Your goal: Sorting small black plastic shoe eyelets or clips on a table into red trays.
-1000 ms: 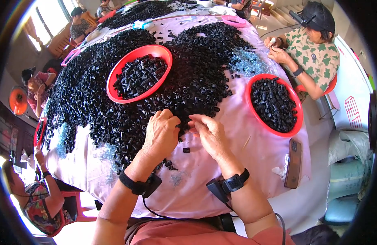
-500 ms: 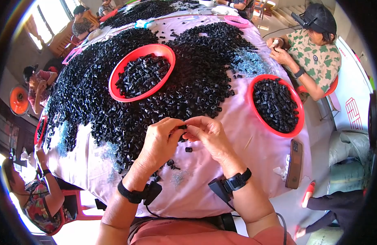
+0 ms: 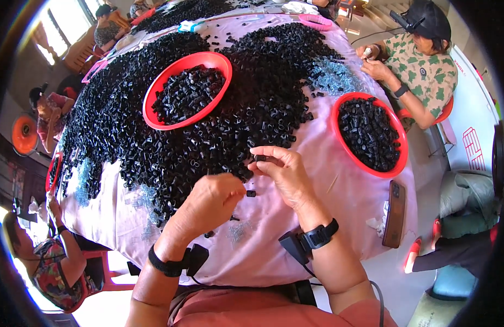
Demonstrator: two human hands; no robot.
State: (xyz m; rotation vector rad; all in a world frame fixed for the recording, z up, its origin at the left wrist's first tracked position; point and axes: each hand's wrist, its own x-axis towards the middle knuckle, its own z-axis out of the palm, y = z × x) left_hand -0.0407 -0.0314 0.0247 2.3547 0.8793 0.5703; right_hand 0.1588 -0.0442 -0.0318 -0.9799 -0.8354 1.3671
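My right hand pinches a small black plastic piece between thumb and fingers, just over the near edge of the heap of black plastic pieces. Lower and to the left, my left hand is closed, back upward, its fingers curled under; whatever it holds is hidden. Between my hands a loose black piece lies on the pink tablecloth. Small clear parts are scattered in front of me.
Two red basins, one on the heap and one at right, hold black pieces. A thin stick and a phone lie at right. Clear parts form a pile beyond. Co-workers sit around, one in a camouflage-pattern shirt.
My hands, together around a small black piece before, are now apart. The left has moved down and turned its back upward; the right has risen slightly and keeps a black piece.
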